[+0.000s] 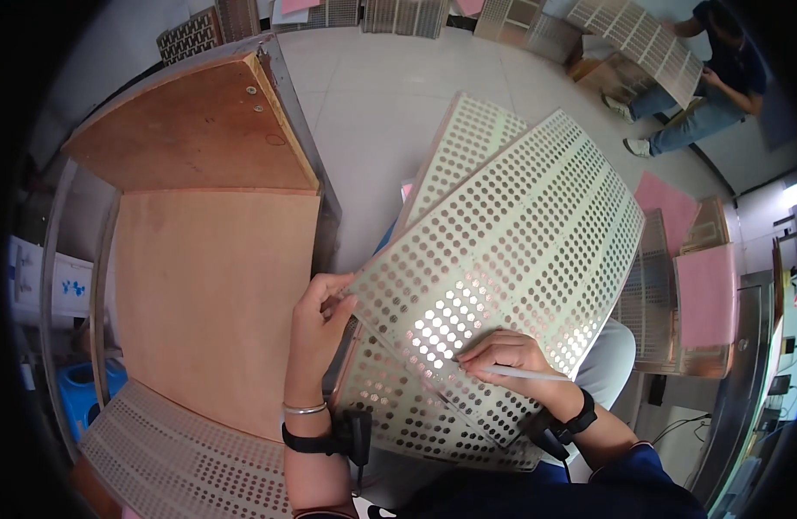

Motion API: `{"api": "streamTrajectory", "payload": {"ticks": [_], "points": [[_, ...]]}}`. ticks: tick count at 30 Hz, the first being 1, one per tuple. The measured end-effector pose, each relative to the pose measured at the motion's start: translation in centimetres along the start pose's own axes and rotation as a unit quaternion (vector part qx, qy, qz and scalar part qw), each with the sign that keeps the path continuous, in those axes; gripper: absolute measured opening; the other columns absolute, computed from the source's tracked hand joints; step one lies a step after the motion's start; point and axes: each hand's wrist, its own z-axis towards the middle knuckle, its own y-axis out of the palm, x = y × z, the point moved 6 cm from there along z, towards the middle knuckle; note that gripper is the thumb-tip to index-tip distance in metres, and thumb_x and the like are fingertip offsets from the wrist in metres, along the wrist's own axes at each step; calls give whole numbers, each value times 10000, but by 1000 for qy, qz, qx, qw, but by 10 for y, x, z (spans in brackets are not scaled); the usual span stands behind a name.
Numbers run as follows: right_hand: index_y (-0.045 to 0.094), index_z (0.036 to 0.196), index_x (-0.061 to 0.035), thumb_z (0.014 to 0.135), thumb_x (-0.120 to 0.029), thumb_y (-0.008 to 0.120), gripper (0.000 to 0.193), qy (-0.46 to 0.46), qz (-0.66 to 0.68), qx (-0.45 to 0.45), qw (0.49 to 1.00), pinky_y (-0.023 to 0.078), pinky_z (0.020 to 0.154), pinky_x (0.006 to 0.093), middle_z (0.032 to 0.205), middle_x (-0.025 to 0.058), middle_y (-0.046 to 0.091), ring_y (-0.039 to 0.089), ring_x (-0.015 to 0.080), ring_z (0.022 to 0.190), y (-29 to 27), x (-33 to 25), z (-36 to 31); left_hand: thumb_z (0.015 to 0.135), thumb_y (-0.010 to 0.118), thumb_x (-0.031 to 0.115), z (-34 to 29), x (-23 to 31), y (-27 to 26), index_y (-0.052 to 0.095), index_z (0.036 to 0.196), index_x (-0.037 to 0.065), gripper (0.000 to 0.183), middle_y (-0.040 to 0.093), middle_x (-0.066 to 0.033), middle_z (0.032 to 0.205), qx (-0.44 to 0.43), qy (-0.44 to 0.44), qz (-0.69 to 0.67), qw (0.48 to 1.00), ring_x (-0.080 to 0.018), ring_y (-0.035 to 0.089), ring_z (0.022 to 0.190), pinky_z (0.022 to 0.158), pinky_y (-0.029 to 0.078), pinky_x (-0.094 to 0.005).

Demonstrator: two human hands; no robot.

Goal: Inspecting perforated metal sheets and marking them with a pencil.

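Note:
A large pale-green circuit board panel, with rows of shiny, many-sided metal pads, lies tilted before me. My left hand is closed at its left corner, thumb and fingers pinching the edge. In my right hand is a slim white pen-like tool, its back end pointing right. The fingertips rest on or just above the panel, beside pads glaring white with light. What the tool's tip touches is too small to tell. Another similar panel shows behind the top one, and a further panel lies beneath.
A wooden stand with an upright back board is at the left. Another dotted panel lies at its lower front. Pink sheets and stacked panels stand at the right. Far right, a person holds a panel.

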Motion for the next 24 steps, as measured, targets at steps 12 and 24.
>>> {"api": "streamTrajectory", "payload": {"ticks": [12, 24], "points": [[703, 907, -22, 785, -29, 691, 122, 5, 46, 11, 999, 486, 826, 340, 1014, 104, 658, 623, 247, 967, -4, -1, -5, 888, 565, 0, 2, -2, 0, 557, 1111, -5, 223, 632, -32, 995, -6, 1, -21, 1000, -62, 557, 870, 783, 442, -214], [636, 986, -17, 729, 39, 703, 272, -6, -93, 25, 995, 500, 807, 340, 1004, 109, 627, 621, 262, 930, 8, -14, -14, 850, 602, -23, -1, 6, -2, 587, 1065, -20, 215, 611, -6, 902, 14, 5, -7, 1000, -44, 507, 745, 679, 444, -195]]}}
